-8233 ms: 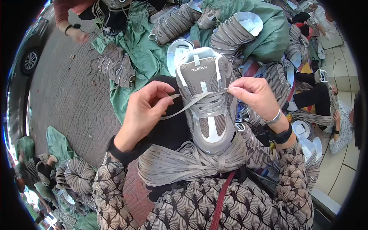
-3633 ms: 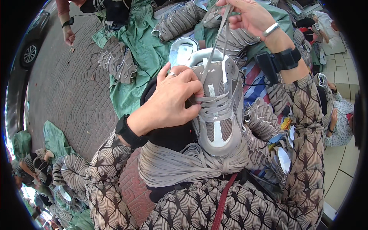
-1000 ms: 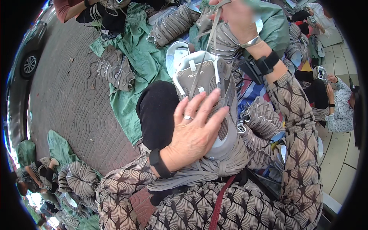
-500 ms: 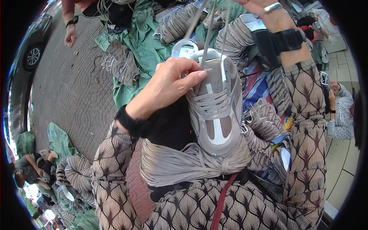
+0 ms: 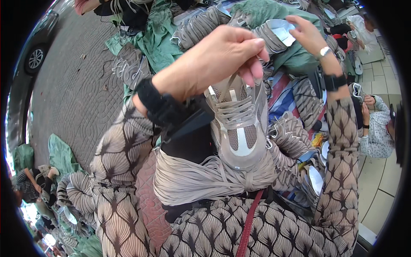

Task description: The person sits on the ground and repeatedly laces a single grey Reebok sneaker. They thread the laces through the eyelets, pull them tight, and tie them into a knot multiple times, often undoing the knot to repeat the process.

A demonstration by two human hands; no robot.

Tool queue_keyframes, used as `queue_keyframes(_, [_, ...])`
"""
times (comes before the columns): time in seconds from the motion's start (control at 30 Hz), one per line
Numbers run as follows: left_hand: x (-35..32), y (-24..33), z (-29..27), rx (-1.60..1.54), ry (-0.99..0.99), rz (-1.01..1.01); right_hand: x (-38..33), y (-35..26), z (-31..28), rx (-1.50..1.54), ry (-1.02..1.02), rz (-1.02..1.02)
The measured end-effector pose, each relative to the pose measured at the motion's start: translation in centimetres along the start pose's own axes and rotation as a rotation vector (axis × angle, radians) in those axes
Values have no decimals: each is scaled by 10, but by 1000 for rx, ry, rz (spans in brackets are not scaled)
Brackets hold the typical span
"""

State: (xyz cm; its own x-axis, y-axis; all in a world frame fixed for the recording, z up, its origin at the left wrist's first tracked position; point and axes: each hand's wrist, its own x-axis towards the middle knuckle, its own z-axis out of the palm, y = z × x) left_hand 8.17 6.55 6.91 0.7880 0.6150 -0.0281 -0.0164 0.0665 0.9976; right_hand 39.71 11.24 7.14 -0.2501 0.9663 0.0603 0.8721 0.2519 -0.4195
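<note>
A grey-beige sneaker [image 5: 238, 128] with white trim rests on my lap, toe toward me, its front laced crosswise. My left hand [image 5: 224, 55] is closed above its collar, thumb against the fingers. A shoelace [image 5: 231, 81] rises from the sneaker toward that hand; the hand hides the collar and the lace's upper part. Farther right, my right hand [image 5: 305, 37] has its fingers apart and empty, close to a row of nested grey shoe uppers [image 5: 266, 34] with a white lining. A tied bundle of beige laces [image 5: 197, 180] lies across my lap below the toe.
More stacks of shoe uppers [image 5: 295, 135] lie at the right, with others [image 5: 130, 64] at the far left. Green sheeting [image 5: 160, 47] spreads behind. A car [image 5: 36, 55] stands at the left. A co-worker in a patterned top [image 5: 379, 128] sits at the right.
My left hand has lifted off the sneaker's tongue, up and to the right. My right hand has opened and moved down into fuller view; the stretched laces are gone from above the shoe.
</note>
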Motion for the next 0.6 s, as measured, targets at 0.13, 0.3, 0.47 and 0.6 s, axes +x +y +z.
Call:
queue_keyframes(0.13, [11,41,6,153,-139,-24,-35,-77,10,900,21,-105])
queue_keyframes(0.3, [-9,82,-5,397,-198,-74,-34,-139,8,1163,-415,-14])
queue_keyframes(0.47, [-57,80,-16,374,-90,-206,-50,-141,0,921,-652,-62])
queue_keyframes(0.6, [-95,57,-37,243,-81,-204,-67,-124,-2,847,-716,31])
